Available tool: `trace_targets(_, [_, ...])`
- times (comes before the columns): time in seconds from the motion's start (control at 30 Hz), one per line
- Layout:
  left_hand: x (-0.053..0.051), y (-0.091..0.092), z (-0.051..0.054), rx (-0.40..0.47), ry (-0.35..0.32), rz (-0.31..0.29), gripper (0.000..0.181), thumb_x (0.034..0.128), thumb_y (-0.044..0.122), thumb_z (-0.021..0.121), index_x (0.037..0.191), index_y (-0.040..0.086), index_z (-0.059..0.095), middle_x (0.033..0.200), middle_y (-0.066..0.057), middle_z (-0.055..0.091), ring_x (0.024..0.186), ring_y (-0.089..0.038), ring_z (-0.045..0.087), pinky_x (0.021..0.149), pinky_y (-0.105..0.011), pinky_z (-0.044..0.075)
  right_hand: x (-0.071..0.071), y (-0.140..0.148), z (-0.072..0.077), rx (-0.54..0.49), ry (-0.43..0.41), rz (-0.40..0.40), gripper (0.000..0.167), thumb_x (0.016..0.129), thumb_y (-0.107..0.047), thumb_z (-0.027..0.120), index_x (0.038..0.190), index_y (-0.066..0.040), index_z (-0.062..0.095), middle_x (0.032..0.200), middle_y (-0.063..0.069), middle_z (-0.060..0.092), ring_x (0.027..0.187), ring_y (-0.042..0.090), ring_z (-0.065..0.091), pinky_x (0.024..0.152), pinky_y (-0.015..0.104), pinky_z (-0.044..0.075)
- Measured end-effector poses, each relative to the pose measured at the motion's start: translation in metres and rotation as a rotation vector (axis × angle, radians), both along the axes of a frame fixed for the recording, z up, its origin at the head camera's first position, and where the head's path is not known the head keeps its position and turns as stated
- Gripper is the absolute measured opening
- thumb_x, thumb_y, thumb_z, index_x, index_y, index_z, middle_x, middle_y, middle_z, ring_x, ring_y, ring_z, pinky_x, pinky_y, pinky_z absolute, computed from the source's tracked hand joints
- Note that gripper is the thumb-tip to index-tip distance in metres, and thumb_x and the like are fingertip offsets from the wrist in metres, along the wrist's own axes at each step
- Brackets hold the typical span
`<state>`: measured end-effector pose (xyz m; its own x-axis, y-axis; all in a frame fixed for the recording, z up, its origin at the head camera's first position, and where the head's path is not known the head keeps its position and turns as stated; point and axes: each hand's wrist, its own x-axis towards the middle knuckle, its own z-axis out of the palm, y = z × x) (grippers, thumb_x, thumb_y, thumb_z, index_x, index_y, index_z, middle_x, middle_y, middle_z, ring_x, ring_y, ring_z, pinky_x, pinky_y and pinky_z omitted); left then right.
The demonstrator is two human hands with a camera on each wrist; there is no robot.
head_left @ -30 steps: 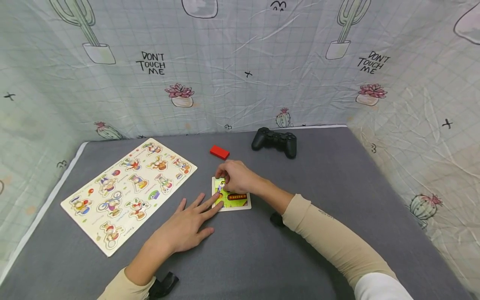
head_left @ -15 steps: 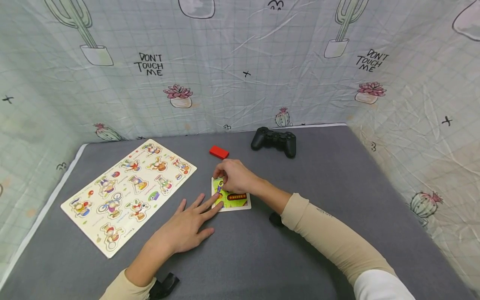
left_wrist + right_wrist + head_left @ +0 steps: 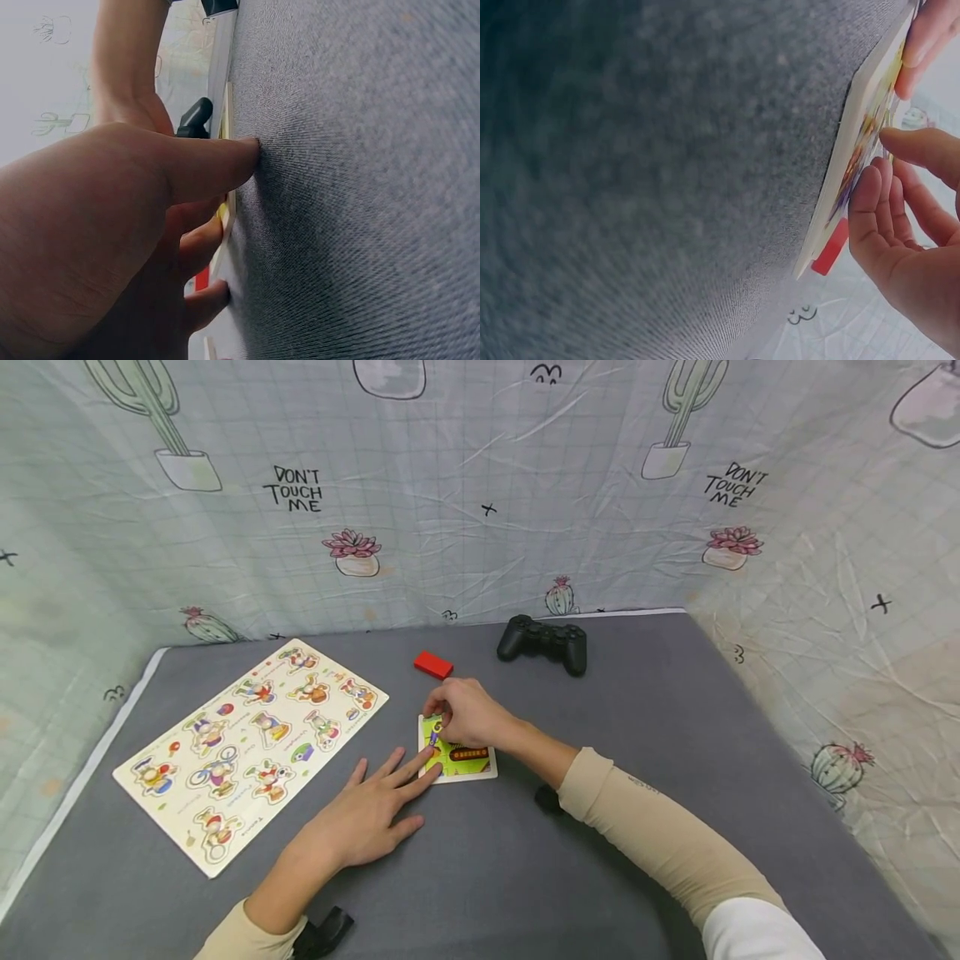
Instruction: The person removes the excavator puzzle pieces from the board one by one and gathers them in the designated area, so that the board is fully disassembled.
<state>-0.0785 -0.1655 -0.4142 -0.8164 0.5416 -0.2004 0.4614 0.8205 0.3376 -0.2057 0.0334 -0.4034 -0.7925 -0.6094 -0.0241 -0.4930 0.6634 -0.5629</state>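
Note:
A small square puzzle [image 3: 468,764] with a pale frame and a green picture lies flat on the grey table. The left hand [image 3: 367,818] is spread beside it, two fingertips pressing its left edge; in the left wrist view the thumb [image 3: 217,166] rests on the cloth. Over the puzzle's upper left part, the right hand [image 3: 472,714] bends its fingers down. In the right wrist view the right hand's thumb and fingers [image 3: 885,157] pinch a thin puzzle piece at the picture's surface; most of the piece is hidden.
A large board [image 3: 251,752] with cartoon figures lies on the left. Behind the puzzle is a red block [image 3: 433,664], close to the right hand. A black game controller [image 3: 542,643] sits near the back edge, with a patterned cloth wall behind.
The head view has shifted slightly. Both hands keep nearly the same places at the puzzle; the right fingers have moved only a little.

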Motion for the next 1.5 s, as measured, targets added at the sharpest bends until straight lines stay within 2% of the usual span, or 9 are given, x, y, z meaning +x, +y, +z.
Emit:
trace_targets(0.47, [-0.002, 0.0, 0.001, -0.002, -0.005, -0.011, 0.068, 0.1032, 0.039, 0.064, 0.164, 0.027, 0.035, 0.175, 0.006, 0.018, 0.16, -0.039, 0.021, 0.119, -0.078, 0.015, 0.002, 0.009, 0.006, -0.027, -0.037, -0.135, 0.026, 0.082, 0.0, 0.082, 0.106, -0.01, 0.077, 0.104, 0.006, 0.065, 0.082, 0.012, 0.061, 0.074, 0.023, 0.053])
trace_targets(0.8, [-0.002, 0.0, 0.002, -0.003, -0.018, -0.003, 0.068, 0.1033, 0.038, 0.064, 0.164, 0.028, 0.035, 0.175, 0.006, 0.017, 0.16, -0.039, 0.02, 0.119, -0.078, 0.014, 0.001, 0.024, 0.007, -0.068, -0.069, -0.217, 0.027, 0.08, 0.002, 0.081, 0.103, -0.012, 0.079, 0.103, 0.007, 0.067, 0.083, 0.014, 0.062, 0.079, 0.029, 0.052])
trace_targets(1.2, [-0.001, -0.001, 0.001, -0.012, -0.015, 0.006, 0.068, 0.1034, 0.038, 0.064, 0.164, 0.028, 0.035, 0.175, 0.006, 0.018, 0.16, -0.038, 0.021, 0.119, -0.078, 0.015, -0.002, 0.041, 0.005, -0.054, -0.089, -0.266, 0.029, 0.079, 0.001, 0.083, 0.105, -0.013, 0.079, 0.103, 0.005, 0.066, 0.087, 0.014, 0.061, 0.078, 0.029, 0.052])
trace_targets(1.5, [0.0, -0.001, 0.001, -0.008, -0.02, 0.01, 0.068, 0.103, 0.038, 0.065, 0.164, 0.028, 0.035, 0.175, 0.006, 0.017, 0.16, -0.038, 0.02, 0.12, -0.077, 0.014, -0.006, 0.061, 0.003, -0.086, -0.11, -0.295, 0.029, 0.079, -0.001, 0.085, 0.106, -0.011, 0.08, 0.1, 0.004, 0.071, 0.087, 0.015, 0.064, 0.079, 0.029, 0.053])
